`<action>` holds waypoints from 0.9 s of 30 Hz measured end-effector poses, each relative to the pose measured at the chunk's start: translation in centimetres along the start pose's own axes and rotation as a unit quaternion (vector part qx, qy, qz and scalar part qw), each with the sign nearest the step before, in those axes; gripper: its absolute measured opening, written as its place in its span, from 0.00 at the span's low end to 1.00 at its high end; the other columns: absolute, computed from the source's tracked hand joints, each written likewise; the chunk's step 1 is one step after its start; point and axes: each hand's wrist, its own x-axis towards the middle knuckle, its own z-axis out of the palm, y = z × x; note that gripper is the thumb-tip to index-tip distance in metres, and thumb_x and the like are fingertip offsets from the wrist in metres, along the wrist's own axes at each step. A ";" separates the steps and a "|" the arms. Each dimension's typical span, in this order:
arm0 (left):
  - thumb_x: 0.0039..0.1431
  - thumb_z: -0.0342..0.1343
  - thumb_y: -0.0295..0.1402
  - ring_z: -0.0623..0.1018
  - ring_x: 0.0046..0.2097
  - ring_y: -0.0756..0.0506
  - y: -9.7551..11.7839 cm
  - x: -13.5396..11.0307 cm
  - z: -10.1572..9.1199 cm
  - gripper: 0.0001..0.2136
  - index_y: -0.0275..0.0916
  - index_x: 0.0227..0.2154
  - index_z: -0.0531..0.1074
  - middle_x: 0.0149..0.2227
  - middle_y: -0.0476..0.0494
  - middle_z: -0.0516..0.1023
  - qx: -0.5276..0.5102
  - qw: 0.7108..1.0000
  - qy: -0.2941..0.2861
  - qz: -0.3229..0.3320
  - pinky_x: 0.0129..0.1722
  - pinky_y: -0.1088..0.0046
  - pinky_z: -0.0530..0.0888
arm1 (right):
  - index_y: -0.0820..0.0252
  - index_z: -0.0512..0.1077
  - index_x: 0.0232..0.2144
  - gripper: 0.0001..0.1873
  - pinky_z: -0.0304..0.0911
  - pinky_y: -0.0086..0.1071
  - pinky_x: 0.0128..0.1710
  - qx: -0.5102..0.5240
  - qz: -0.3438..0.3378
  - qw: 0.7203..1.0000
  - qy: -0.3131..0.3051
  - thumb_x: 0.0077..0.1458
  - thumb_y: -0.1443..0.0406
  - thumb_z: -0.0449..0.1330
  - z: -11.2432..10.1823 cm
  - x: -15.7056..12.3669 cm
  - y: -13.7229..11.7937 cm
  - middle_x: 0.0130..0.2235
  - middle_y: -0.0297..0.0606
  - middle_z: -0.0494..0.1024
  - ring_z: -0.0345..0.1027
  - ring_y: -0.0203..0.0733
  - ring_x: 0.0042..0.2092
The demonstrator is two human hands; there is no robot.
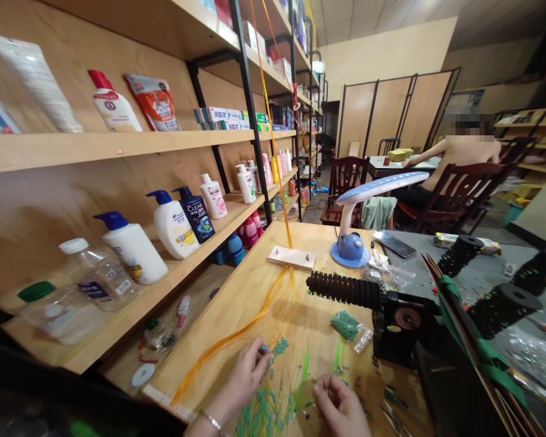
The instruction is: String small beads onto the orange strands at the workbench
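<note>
Wood bench (236, 315): L hand (246, 376) pinching tiny bead (264, 349); R hand (339, 406) grip pressed together, contents hidden.

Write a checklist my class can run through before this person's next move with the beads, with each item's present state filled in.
1. Left hand pinches a bead between its fingertips: ok.
2. Right hand holds a bead: cannot tell, its curled fingers hide this.
3. Orange strands gathered at the pegged wooden board: ok.
4. Loose teal beads lie close to both hands on the wooden table: ok.
5. Bag of green beads within view beyond the hands: ok.
6. Pinched bead already on a strand: cannot tell, too small to see.
</note>
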 end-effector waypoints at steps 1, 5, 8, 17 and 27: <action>0.60 0.49 0.43 0.70 0.27 0.46 0.1 0.0 0.1 0.12 0.42 0.28 0.65 0.24 0.52 0.68 -0.016 1.000 0.003 -0.003 0.28 0.73 0.66 | 0.57 0.68 0.21 0.26 0.52 0.28 0.23 -0.003 0.002 1.000 0.001 0.39 0.42 0.66 0.1 0.0 0.1 0.18 0.26 0.62 0.54 0.35 0.22; 0.55 0.55 0.50 0.65 0.24 0.50 0.5 -0.3 0.4 0.17 0.40 0.26 0.65 0.22 0.55 0.64 -0.146 0.989 0.018 -0.029 0.24 0.75 0.64 | 0.57 0.67 0.20 0.28 0.51 0.28 0.22 0.006 -0.006 1.000 0.025 0.38 0.39 0.65 0.6 0.0 0.7 0.17 0.26 0.61 0.54 0.35 0.21; 0.47 0.65 0.48 0.62 0.22 0.52 1.1 -0.9 0.7 0.18 0.39 0.25 0.68 0.21 0.56 0.65 -0.287 0.955 0.019 -0.068 0.21 0.78 0.60 | 0.57 0.67 0.21 0.29 0.49 0.27 0.21 0.038 -0.012 0.999 0.033 0.39 0.39 0.65 1.2 -0.2 1.3 0.17 0.25 0.62 0.54 0.33 0.20; 0.35 0.74 0.44 0.54 0.16 0.59 2.7 -2.9 3.8 0.22 0.38 0.26 0.69 0.18 0.59 0.65 -0.486 0.857 -0.039 -0.166 0.17 0.79 0.47 | 0.56 0.64 0.24 0.29 0.52 0.23 0.16 0.100 0.012 0.995 -0.025 0.43 0.38 0.64 3.2 -1.3 -0.1 0.20 0.32 0.74 0.65 0.36 0.22; 0.38 0.74 0.41 0.63 0.16 0.58 2.5 -2.9 5.4 0.21 0.38 0.27 0.68 0.16 0.55 0.70 -0.537 0.824 -0.085 -0.158 0.16 0.80 0.45 | 0.56 0.63 0.25 0.27 0.58 0.23 0.19 0.138 -0.007 0.988 -0.075 0.47 0.40 0.63 2.9 -1.4 0.6 0.23 0.31 0.75 0.64 0.32 0.20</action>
